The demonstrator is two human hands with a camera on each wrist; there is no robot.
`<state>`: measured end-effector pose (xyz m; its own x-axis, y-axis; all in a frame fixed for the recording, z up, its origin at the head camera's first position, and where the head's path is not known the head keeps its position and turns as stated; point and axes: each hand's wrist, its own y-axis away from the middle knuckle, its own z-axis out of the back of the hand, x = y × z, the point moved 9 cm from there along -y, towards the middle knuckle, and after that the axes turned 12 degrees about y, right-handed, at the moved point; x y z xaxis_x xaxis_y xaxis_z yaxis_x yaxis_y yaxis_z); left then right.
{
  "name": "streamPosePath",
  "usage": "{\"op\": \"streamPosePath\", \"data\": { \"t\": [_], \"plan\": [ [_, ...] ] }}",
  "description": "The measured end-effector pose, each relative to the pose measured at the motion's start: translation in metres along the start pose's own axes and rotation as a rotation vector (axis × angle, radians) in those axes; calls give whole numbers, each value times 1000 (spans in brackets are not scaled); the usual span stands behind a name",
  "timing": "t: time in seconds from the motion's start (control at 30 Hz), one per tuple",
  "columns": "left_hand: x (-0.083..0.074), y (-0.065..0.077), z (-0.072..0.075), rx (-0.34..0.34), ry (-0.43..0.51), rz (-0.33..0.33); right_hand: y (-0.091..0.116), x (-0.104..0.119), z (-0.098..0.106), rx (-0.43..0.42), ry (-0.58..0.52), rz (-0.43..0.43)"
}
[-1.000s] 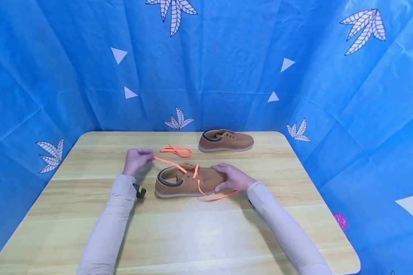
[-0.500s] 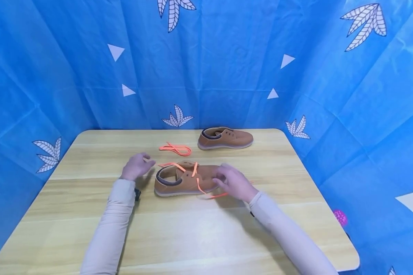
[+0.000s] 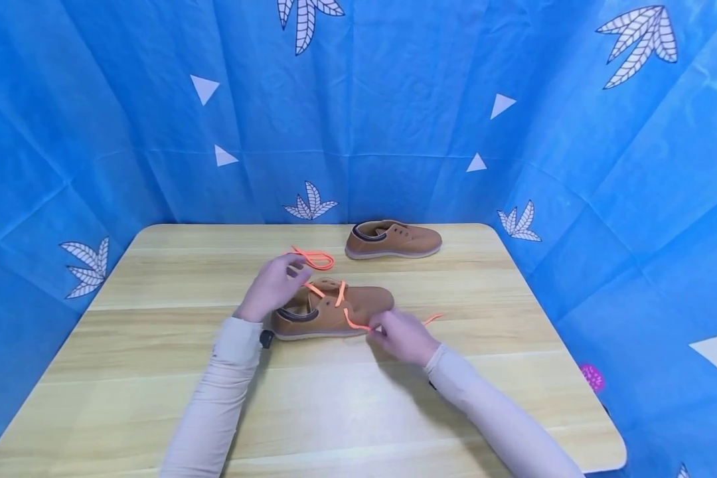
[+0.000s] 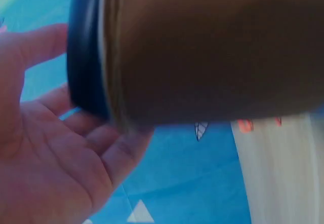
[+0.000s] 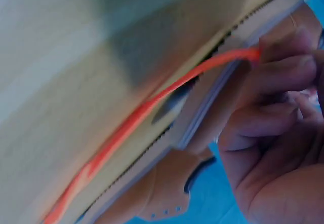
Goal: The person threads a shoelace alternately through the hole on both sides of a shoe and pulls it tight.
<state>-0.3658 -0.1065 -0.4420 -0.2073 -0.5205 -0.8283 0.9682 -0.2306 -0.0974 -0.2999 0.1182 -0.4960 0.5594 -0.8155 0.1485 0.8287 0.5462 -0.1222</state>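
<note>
One brown shoe point(image 3: 364, 302), left hand point(image 3: 273, 287) loose by its heel, right hand point(image 3: 405, 338) pinching its orange lace point(image 3: 357, 325).
Blue curtain point(image 3: 406, 99) hangs behind a wooden table point(image 3: 334, 411), where the shoe lies sole down, toe to the right. A second shoe point(image 3: 417, 243) sits farther back. The left thumb and fingers are apart over the heel end, covering part of the shoe's mouth and of the lace; seen from the left wrist, the heel blocks the fingertips, so whether they touch anything I cannot tell. The right thumb and fingers are clamped on the lace just beside the toe, on the near side; a loose end shows past the hand. The smallest thing, a folded bundle of orange lace point(image 3: 320, 259), lies at the left fingertips, partly hidden.
</note>
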Motion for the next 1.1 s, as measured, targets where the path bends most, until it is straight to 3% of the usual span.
{"op": "streamPosePath", "data": {
  "t": [0.2,0.33,0.47,0.83,0.97,1.1],
  "plan": [
    [-6,-2,-25,62,-29,-46,10,-25,29,-187,-81,-187],
    [-3,-2,-31,76,-51,-55,9,-29,45,-344,-50,-232],
    [0,-1,-38,91,-82,-54,4,-32,52,-422,-77,-247],
    [-1,-1,-41,63,-179,-72,-26,-32,81,-574,-422,-171],
    [-2,-1,-41,60,-196,-86,-40,-29,94,-629,-431,-167],
    [-2,0,-42,57,-187,-93,-55,-23,109,-661,-370,-167]
  ]
}}
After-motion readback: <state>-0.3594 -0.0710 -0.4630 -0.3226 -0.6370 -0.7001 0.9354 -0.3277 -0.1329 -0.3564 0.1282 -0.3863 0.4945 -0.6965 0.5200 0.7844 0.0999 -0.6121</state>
